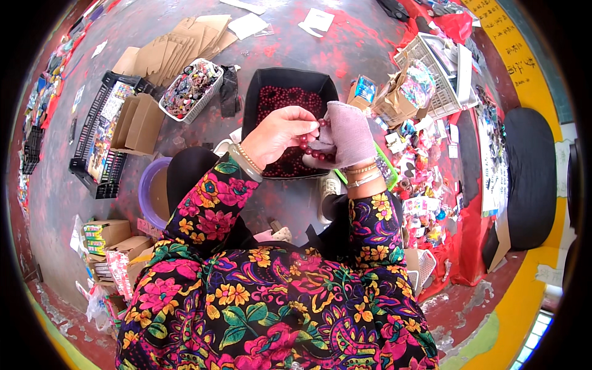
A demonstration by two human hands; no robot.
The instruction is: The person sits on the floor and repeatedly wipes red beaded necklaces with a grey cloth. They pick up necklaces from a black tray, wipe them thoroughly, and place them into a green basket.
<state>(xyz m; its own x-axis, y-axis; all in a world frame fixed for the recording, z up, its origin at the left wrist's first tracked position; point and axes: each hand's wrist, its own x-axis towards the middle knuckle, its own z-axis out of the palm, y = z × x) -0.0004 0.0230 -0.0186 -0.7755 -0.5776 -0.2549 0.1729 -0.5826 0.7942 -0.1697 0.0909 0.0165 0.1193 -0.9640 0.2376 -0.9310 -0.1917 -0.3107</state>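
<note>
My left hand (pixel 279 134) is bare, its thumb and fingers pinched together on a string of dark red beads (pixel 304 147). My right hand (pixel 353 132) wears a pale mauve glove and grips the same beads, which curve between the two hands. Part of the string is hidden by the gloved fingers. Both hands are above a black bin (pixel 290 78), between my knees. Many dark red beads (pixel 285 98) fill its bottom, some lying in loops.
Left are a white basket (pixel 213 91) of mixed trinkets, a black crate (pixel 102 190), an open cardboard box (pixel 143 126) and a purple basin (pixel 145 185). Flattened cardboard (pixel 185 46) lies beyond. At right stand a white crate (pixel 441 102), a small box (pixel 365 89) and scattered packets (pixel 422 206).
</note>
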